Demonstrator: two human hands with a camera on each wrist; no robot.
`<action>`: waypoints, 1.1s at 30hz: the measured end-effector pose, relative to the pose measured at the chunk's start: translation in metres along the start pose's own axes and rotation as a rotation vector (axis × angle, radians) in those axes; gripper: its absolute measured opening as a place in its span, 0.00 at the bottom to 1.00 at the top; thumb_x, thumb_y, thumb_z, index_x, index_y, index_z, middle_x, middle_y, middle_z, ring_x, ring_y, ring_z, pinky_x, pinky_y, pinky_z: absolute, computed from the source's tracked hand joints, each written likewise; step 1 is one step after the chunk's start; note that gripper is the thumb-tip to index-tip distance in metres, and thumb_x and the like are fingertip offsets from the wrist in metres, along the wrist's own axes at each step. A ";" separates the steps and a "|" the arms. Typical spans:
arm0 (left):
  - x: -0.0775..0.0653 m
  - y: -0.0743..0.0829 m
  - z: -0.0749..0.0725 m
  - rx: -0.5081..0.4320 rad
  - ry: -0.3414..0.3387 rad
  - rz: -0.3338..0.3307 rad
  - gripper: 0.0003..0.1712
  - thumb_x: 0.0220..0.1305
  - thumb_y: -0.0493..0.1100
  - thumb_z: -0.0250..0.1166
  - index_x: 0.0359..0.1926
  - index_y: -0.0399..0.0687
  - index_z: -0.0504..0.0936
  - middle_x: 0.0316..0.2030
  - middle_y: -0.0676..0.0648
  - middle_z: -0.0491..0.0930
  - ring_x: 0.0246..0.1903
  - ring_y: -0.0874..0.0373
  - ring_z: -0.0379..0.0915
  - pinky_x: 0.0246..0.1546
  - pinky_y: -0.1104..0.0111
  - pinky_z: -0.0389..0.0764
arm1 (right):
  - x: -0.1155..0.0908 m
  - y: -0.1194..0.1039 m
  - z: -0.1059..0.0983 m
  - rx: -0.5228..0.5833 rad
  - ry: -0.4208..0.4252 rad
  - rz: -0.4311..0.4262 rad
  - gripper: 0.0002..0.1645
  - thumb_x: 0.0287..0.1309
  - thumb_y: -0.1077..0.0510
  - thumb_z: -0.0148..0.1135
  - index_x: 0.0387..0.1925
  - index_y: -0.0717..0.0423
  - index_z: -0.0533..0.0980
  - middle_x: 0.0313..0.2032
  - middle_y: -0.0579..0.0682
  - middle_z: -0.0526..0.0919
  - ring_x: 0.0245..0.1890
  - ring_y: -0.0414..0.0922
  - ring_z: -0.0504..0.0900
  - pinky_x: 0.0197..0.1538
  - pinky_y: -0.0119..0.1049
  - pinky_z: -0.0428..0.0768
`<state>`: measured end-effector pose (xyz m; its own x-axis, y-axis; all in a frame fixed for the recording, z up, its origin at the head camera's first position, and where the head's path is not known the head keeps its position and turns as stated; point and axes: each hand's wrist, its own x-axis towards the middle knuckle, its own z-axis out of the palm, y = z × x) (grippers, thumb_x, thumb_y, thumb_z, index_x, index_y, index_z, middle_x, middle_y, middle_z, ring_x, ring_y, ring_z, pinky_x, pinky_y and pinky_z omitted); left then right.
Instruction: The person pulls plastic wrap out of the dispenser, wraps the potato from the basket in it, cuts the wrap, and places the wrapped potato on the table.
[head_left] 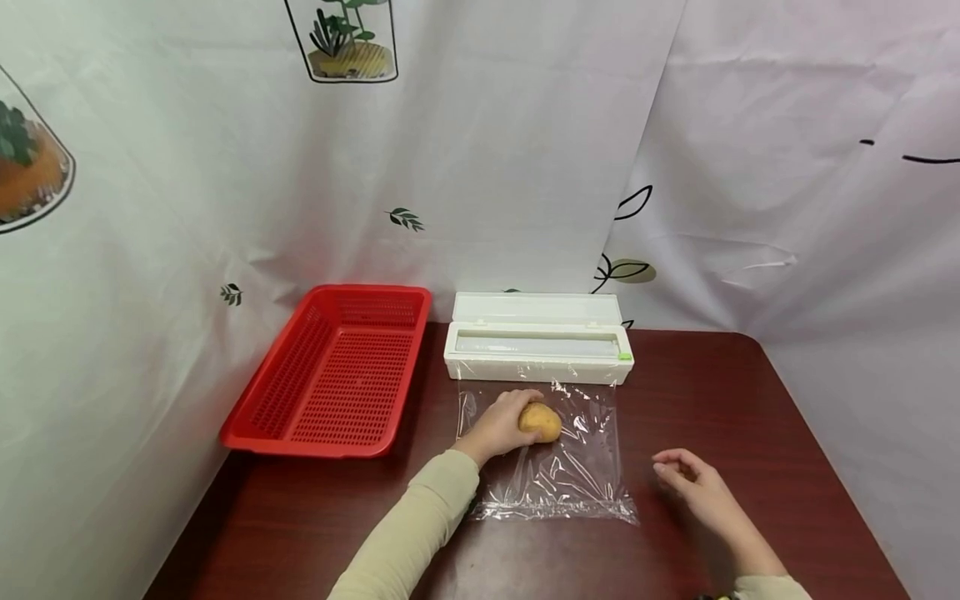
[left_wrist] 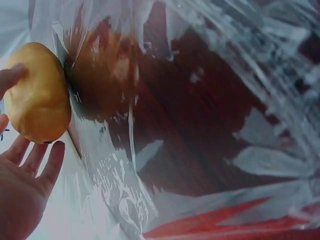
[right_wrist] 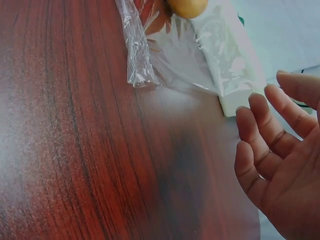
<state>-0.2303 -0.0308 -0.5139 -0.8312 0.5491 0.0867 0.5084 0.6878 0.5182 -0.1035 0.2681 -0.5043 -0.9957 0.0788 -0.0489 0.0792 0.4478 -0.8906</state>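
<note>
A yellow potato [head_left: 540, 422] sits over a sheet of clear cling film [head_left: 570, 475] spread on the table. My left hand [head_left: 504, 425] holds the potato from its left side, thumb and fingers around it. In the left wrist view, the potato [left_wrist: 39, 95] shows against the shiny film, with fingertips at its lower end. Off to the right of the film, my right hand [head_left: 697, 487] hovers above the table with loosely bent fingers and nothing in it. The film runs out from a white cling film dispenser [head_left: 536, 367] whose lid stands raised.
A red plastic basket [head_left: 307, 448] stands on the left of the dark wooden table [head_left: 697, 383]. Behind the table hangs a pale printed cloth [head_left: 517, 150]. The dispenser has a small green slider [head_left: 625, 357] at its right end.
</note>
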 end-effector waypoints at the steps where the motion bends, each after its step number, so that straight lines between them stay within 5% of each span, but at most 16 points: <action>1: 0.002 0.000 0.000 0.004 -0.002 0.005 0.38 0.47 0.53 0.72 0.60 0.55 0.68 0.54 0.51 0.72 0.54 0.53 0.64 0.53 0.60 0.69 | 0.001 0.000 -0.001 -0.001 0.003 -0.003 0.13 0.61 0.59 0.57 0.43 0.65 0.74 0.29 0.51 0.78 0.27 0.37 0.75 0.28 0.32 0.74; 10: 0.015 0.002 -0.004 0.016 -0.050 0.016 0.40 0.43 0.53 0.74 0.59 0.55 0.69 0.54 0.51 0.71 0.54 0.54 0.63 0.55 0.58 0.66 | 0.023 -0.010 -0.011 -0.043 -0.011 -0.045 0.15 0.61 0.56 0.58 0.44 0.65 0.74 0.28 0.47 0.76 0.26 0.38 0.73 0.27 0.31 0.72; 17: 0.033 0.012 -0.019 -0.008 -0.045 0.020 0.42 0.47 0.65 0.67 0.61 0.54 0.68 0.57 0.49 0.69 0.57 0.52 0.60 0.56 0.55 0.64 | 0.074 -0.021 -0.024 -0.189 0.021 -0.115 0.18 0.60 0.55 0.59 0.45 0.65 0.74 0.33 0.53 0.75 0.32 0.43 0.72 0.34 0.35 0.72; 25: 0.087 0.043 -0.038 0.038 -0.021 0.007 0.25 0.63 0.58 0.57 0.58 0.55 0.71 0.52 0.48 0.70 0.53 0.54 0.62 0.54 0.60 0.67 | 0.148 -0.032 -0.016 -0.205 0.035 -0.081 0.31 0.57 0.54 0.62 0.59 0.64 0.65 0.58 0.67 0.55 0.55 0.64 0.63 0.54 0.56 0.66; 29: 0.114 0.063 -0.034 0.161 -0.060 0.026 0.22 0.64 0.55 0.56 0.57 0.57 0.73 0.50 0.50 0.73 0.50 0.56 0.65 0.51 0.66 0.67 | 0.166 -0.029 -0.002 -0.139 -0.008 -0.070 0.33 0.57 0.56 0.63 0.61 0.65 0.64 0.61 0.68 0.51 0.56 0.65 0.62 0.54 0.54 0.68; 33: 0.132 0.082 -0.023 0.282 -0.105 0.049 0.19 0.65 0.53 0.56 0.56 0.59 0.75 0.50 0.52 0.74 0.50 0.58 0.67 0.50 0.69 0.69 | 0.167 -0.023 0.011 -0.068 -0.010 -0.041 0.38 0.56 0.59 0.64 0.64 0.64 0.59 0.61 0.69 0.58 0.52 0.63 0.70 0.47 0.45 0.74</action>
<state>-0.3040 0.0872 -0.4406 -0.7840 0.6207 0.0093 0.6017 0.7561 0.2575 -0.2722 0.2608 -0.4967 -0.9986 0.0502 -0.0184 0.0414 0.5103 -0.8590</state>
